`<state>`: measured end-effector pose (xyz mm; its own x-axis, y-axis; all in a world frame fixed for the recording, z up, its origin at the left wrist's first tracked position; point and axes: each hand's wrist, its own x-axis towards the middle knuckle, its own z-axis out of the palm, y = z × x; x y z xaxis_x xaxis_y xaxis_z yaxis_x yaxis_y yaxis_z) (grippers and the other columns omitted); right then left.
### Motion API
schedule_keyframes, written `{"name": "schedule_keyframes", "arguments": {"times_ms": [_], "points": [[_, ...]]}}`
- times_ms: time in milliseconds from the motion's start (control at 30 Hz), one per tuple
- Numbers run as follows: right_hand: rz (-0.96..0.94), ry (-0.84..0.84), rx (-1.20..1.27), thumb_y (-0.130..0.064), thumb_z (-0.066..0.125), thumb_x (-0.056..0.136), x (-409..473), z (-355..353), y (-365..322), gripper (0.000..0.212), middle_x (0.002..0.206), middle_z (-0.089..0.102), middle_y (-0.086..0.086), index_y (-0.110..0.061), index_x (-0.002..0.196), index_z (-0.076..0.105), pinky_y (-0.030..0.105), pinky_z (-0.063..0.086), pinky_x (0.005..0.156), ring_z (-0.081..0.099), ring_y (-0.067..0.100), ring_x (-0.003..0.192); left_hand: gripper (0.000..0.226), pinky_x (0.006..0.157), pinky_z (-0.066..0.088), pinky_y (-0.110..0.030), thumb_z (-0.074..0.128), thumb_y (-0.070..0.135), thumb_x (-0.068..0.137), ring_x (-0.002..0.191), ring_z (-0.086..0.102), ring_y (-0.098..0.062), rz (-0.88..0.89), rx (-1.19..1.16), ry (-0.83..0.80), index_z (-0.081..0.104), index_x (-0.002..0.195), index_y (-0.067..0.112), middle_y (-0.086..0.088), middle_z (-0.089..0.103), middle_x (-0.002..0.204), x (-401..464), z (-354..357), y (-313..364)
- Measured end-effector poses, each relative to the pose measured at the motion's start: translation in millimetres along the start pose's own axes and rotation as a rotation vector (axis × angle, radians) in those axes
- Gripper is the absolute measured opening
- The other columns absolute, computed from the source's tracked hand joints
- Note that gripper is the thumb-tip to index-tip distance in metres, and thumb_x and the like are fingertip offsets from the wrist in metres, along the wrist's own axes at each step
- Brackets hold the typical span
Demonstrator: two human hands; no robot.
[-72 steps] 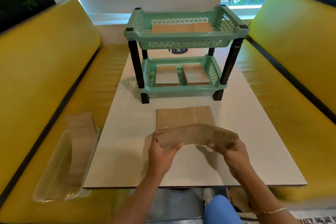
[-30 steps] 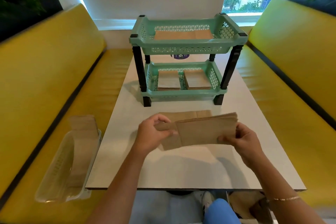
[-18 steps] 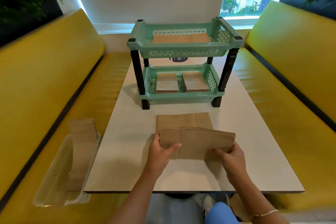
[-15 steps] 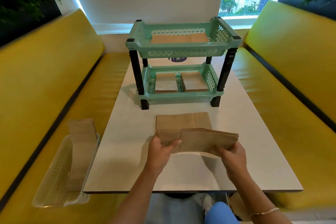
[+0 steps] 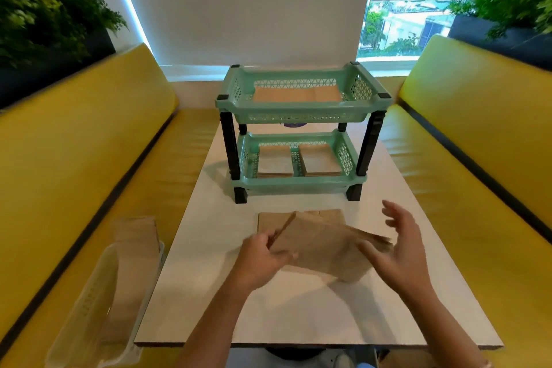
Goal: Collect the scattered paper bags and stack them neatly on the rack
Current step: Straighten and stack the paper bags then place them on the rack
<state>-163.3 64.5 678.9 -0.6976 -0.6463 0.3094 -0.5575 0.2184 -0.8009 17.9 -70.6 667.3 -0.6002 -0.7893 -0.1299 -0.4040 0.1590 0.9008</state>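
We see a bundle of flat brown paper bags [image 5: 324, 251], matte kraft paper with creased edges, tilted above the white worktop [image 5: 209, 293] just in front of the rack [image 5: 301, 116]. The left hand [image 5: 263, 260] grips its near left end, thumb on top and fingers [image 5: 285, 255] curled beneath. The right hand [image 5: 397, 248] is beside the bundle's right end with its fingers spread and straight; whether the palm touches the paper we cannot tell. One more bag [image 5: 268, 221] lies flat on the worktop under the bundle. The rack is mint-green plastic with latticed walls and black posts; its upper tray carries a wide layer of bags [image 5: 297, 94], its lower tray two squared stacks [image 5: 274, 161] side by side. On the yellow padded bench at left, a clear plastic bin [image 5: 98, 308] holds long brown bags [image 5: 134, 248].
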Motion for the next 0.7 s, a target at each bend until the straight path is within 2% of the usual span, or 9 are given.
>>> {"name": "schedule_keyframes", "arguments": {"times_ms": [100, 200, 300, 367, 433, 500, 567, 633, 700], "points": [[-0.397, -0.191, -0.208, -0.035, 0.067, 0.066, 30, -20, -65, 0.073, 0.126, 0.049, -0.003, -0.021, 0.134, 0.044, 0.015, 0.028, 0.09, 0.036, 0.005, 0.108, 0.023, 0.06, 0.045, -0.009, 0.072, 0.014, 0.075, 0.067, 0.057, 0.004, 0.195, 0.129, -0.043, 0.063, 0.079, 0.034, 0.017, 0.062, 0.072, 5, -23, 55], [-0.46, -0.466, -0.443, -0.028, 0.065, 0.08, 51, -25, -122, 0.06, 0.128, 0.054, -0.003, -0.03, 0.135, 0.041, 0.022, 0.042, 0.087, 0.053, 0.013, 0.107, 0.023, 0.052, 0.04, -0.008, 0.072, 0.014, 0.074, 0.057, 0.054, 0.006, 0.296, 0.203, -0.104, 0.062, 0.072, 0.035, 0.016, 0.06, 0.064, 12, -35, 106], [-0.489, -0.458, -0.701, -0.022, 0.055, 0.088, 70, -31, -156, 0.031, 0.109, 0.065, 0.002, -0.023, 0.119, 0.054, 0.028, 0.04, 0.073, 0.059, 0.023, 0.101, 0.022, 0.057, 0.045, -0.019, 0.073, 0.013, 0.072, 0.056, 0.054, -0.004, 0.35, 0.185, -0.064, 0.062, 0.069, 0.032, 0.012, 0.06, 0.062, 22, -44, 137], [-0.494, -0.437, -0.598, -0.016, 0.057, 0.087, 84, -42, -167, 0.02, 0.092, 0.063, 0.001, -0.016, 0.107, 0.059, 0.017, 0.035, 0.059, 0.057, 0.02, 0.086, 0.019, 0.067, 0.053, -0.027, 0.075, 0.016, 0.073, 0.069, 0.064, -0.01, 0.325, 0.132, -0.047, 0.066, 0.08, 0.031, 0.009, 0.067, 0.074, 29, -49, 144], [-0.433, -0.374, -0.449, -0.012, 0.06, 0.086, 105, -57, -175, 0.016, 0.081, 0.058, -0.002, -0.016, 0.101, 0.062, 0.012, 0.036, 0.056, 0.051, 0.016, 0.076, 0.021, 0.076, 0.056, -0.03, 0.077, 0.023, 0.073, 0.081, 0.067, -0.012, 0.268, 0.178, -0.055, 0.067, 0.092, 0.025, 0.006, 0.071, 0.088, 36, -58, 146], [-0.331, -0.223, -0.243, -0.012, 0.062, 0.084, 134, -71, -181, 0.013, 0.081, 0.062, 0.003, -0.02, 0.095, 0.063, 0.024, 0.043, 0.063, 0.055, 0.02, 0.076, 0.028, 0.075, 0.055, -0.025, 0.077, 0.024, 0.075, 0.083, 0.065, -0.009, 0.234, 0.196, -0.031, 0.065, 0.1, 0.024, 0.009, 0.068, 0.091, 46, -74, 151], [-0.213, -0.091, 0.028, -0.009, 0.063, 0.083, 169, -77, -184, 0.014, 0.084, 0.064, 0.006, -0.021, 0.092, 0.063, 0.032, 0.048, 0.069, 0.058, 0.024, 0.078, 0.038, 0.075, 0.053, -0.023, 0.077, 0.021, 0.075, 0.085, 0.064, -0.008, 0.216, 0.069, 0.077, 0.059, 0.108, 0.025, 0.01, 0.066, 0.094, 63, -94, 165], [-0.078, -0.047, 0.267, -0.007, 0.063, 0.084, 207, -71, -185, 0.018, 0.084, 0.064, 0.004, -0.018, 0.098, 0.064, 0.034, 0.051, 0.067, 0.06, 0.024, 0.078, 0.036, 0.081, 0.054, -0.031, 0.076, 0.014, 0.076, 0.088, 0.065, -0.014, 0.227, -0.129, 0.214, 0.059, 0.108, 0.018, 0.0, 0.068, 0.101, 90, -115, 188], [0.054, -0.023, 0.349, -0.009, 0.065, 0.084, 245, -54, -183, 0.025, 0.092, 0.065, 0.005, -0.013, 0.108, 0.063, 0.041, 0.055, 0.074, 0.063, 0.027, 0.084, 0.025, 0.084, 0.054, -0.038, 0.072, 0.007, 0.079, 0.09, 0.066, -0.021, 0.268, -0.245, 0.335, 0.06, 0.098, 0.018, -0.007, 0.069, 0.102, 123, -131, 213]]}}
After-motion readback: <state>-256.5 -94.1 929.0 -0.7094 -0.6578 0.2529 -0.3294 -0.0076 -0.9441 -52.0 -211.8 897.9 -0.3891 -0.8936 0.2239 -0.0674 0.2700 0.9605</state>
